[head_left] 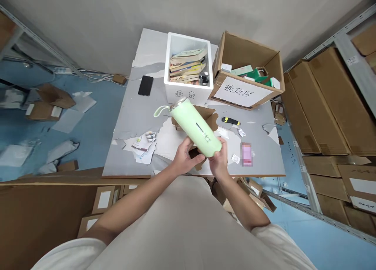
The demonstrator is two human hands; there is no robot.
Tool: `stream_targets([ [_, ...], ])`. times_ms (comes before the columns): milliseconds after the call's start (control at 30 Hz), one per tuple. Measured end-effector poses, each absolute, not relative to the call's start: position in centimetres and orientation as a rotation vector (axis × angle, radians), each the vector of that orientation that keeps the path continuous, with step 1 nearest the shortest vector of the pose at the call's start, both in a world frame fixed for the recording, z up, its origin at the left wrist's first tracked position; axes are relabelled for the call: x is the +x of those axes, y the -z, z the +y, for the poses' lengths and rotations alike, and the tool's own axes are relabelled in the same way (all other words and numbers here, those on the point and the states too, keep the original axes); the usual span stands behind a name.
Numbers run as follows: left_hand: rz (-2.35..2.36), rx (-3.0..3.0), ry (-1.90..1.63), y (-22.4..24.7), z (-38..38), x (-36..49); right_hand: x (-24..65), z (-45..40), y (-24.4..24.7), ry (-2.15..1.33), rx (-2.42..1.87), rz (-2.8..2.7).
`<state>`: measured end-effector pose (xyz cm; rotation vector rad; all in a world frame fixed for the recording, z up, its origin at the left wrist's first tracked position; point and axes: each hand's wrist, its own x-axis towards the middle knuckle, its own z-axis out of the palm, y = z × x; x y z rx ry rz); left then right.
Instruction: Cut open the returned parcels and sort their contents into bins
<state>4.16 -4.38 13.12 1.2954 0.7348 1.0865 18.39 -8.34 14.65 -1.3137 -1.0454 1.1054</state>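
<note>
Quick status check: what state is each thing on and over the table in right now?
Green bottle: lid on, tilted, held at its base.
Left hand: gripping bottle.
Right hand: gripping bottle.
White foam box: open, books stacked inside.
Labelled cardboard box: open, small packages inside.
Phone: flat, screen dark.
Utility knife: lying flat.

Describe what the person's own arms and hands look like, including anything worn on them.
Both arms are bare from the upper arm down, with short white sleeves showing only at the shoulders. The left hand and right hand are bare too: no gloves. No watch, bracelet or ring shows on either wrist or on the visible fingers.
</note>
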Motion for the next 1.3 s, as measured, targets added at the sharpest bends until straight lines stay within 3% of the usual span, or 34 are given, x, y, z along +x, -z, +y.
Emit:
stream_targets([
  [133, 0.748, 1.010, -1.090, -13.4, -4.1, 3.4, 17.9, -7.9, -14.8, -1.180, -1.260, -1.121],
  [233, 0.675, 1.030, -0.949, -13.2, -3.9, 2.0, 20.8, -5.4, -17.0, -1.144, -1.263, -1.143],
  [367, 0.550, 1.084, -0.762, -13.2, -4.9, 1.6, 23.1, -1.8, -19.8, -1.354, -1.197, -1.123],
  [500, 0.551, 1.041, -0.713, -12.8, -6.4, 2.0, 22.6, -0.5, -19.8, -1.411, -1.248, -1.096],
  [833, 0.656, 0.919, -0.720, -11.7, -7.1, 1.9, 23.2, -0.2, -18.4, -1.351, -1.334, -0.980],
  [1100, 0.804, 0.887, -1.025, -11.1, -7.5, 2.7, 23.6, 0.2, -18.6, -1.215, -1.334, -1.036],
  [1300, 0.715, 0.568, -0.894, -11.7, -7.3, 2.5, 23.3, -0.1, -18.8, -1.290, -1.226, -1.091],
])
